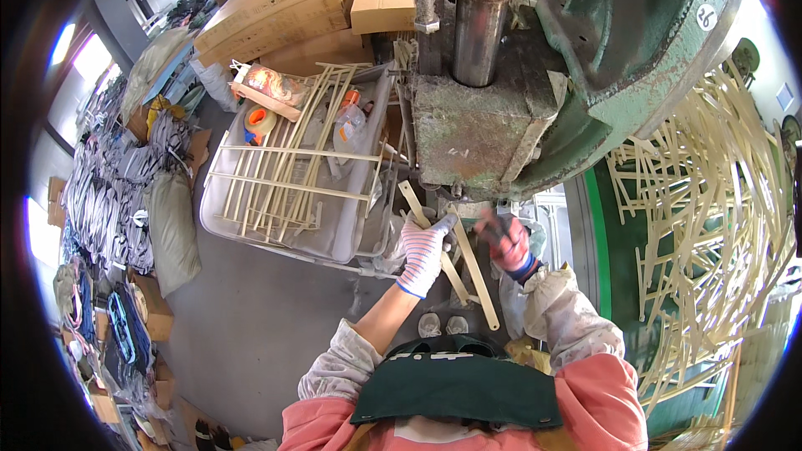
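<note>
Both gloved hands' grips grasp one pale strip (468,263): left hand (423,250), right hand (508,242).

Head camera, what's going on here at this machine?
A person in gloves stands at a big green press. The left hand grips a pale frame of plastic strips under the press head, and the right hand is beside it. More frames fill a grey bin on the left and a pile on the right.

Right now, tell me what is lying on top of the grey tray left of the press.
Pale strip frames lie crisscrossed over the grey tray. At its far end sit an orange tape roll and plastic bags. Whatever lies on the tray floor beneath the frames is mostly covered.
</note>
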### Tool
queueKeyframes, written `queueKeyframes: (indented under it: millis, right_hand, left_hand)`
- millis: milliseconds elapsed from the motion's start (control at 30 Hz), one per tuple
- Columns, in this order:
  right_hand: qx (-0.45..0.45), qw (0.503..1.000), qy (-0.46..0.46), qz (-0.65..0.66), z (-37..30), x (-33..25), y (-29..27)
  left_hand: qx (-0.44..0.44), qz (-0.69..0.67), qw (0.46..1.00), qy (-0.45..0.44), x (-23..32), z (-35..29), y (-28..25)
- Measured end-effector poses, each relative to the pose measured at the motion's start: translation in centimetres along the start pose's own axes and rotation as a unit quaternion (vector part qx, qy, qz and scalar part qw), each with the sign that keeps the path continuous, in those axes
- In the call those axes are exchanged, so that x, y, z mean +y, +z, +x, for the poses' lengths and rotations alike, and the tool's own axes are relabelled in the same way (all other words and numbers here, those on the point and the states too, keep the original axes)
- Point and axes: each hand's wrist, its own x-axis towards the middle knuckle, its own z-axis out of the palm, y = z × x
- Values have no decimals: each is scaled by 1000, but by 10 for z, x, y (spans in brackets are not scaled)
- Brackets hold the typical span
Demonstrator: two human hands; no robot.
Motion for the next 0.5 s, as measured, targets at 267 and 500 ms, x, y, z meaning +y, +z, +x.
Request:
queueKeyframes:
  millis: [267,500]
  right_hand:
    - [-280,914,291,28,-39,111,151]
    - [-278,898,340,18,-39,116,175]
  left_hand:
    - [-37,63,996,-45,1,11,-12]
    - [-159,59,971,-166,29,8,-38]
